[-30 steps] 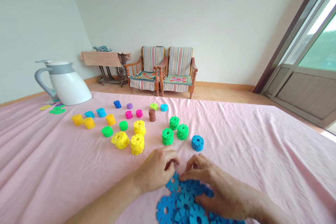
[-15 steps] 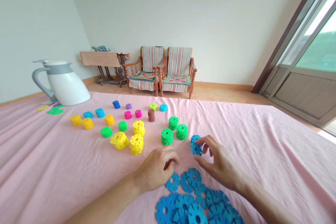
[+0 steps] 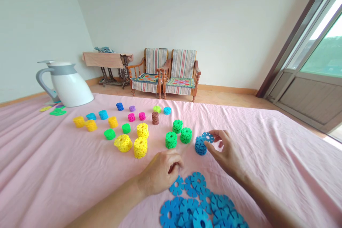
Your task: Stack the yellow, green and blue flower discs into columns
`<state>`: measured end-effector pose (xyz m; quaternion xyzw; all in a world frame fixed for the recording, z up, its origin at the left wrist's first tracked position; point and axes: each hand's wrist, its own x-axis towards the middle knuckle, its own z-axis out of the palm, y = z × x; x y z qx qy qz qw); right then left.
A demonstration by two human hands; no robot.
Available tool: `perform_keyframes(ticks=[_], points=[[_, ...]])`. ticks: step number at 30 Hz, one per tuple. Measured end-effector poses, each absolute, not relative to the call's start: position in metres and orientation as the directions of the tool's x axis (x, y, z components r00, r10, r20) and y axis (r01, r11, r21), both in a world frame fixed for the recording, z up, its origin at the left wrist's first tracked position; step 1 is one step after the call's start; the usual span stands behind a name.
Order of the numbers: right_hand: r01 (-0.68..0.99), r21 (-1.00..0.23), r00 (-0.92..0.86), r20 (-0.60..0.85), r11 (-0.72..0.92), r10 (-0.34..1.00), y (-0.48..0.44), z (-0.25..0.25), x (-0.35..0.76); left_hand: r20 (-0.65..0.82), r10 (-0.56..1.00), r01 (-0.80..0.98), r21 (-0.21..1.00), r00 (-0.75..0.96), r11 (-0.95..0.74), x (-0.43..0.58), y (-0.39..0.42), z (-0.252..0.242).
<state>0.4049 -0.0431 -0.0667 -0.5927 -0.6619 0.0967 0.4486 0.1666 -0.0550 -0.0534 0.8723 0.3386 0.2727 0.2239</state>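
Between the thumb and fingers of my right hand (image 3: 224,151) is a blue snowflake disc (image 3: 208,137), held over the right rear edge of a blue disc stack (image 3: 201,146). My left hand (image 3: 163,171) hovers or rests over the pink cloth, with its fingers curled in; whatever they hold, if anything, is hidden. Close to that hand lies a loose blue disc (image 3: 177,186), at the edge of a spread pile of blue discs (image 3: 192,211). Left of the blue stack stand green disc stacks (image 3: 171,139), and farther left are yellow stacks (image 3: 140,147).
Small disc stacks in several colours, among them a brown stack (image 3: 155,118), sit farther back on the pink cloth (image 3: 66,178). A white jug (image 3: 71,87) stands at the far left beside flat green discs (image 3: 58,111). Beyond the cloth are two wooden chairs (image 3: 179,73).
My right hand has taken hold of a blue disc and moved it up to the rear right of the blue stack. The left hand stays nearly where it was.
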Motion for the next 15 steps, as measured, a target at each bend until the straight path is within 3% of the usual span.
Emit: perform_keyframes(ticks=[15], points=[[0.698, -0.638, -0.018, 0.438, 0.325, 0.899, -0.036, -0.091, 0.402, 0.259, 0.738, 0.492, 0.604, 0.623, -0.627, 0.166, -0.054, -0.053]])
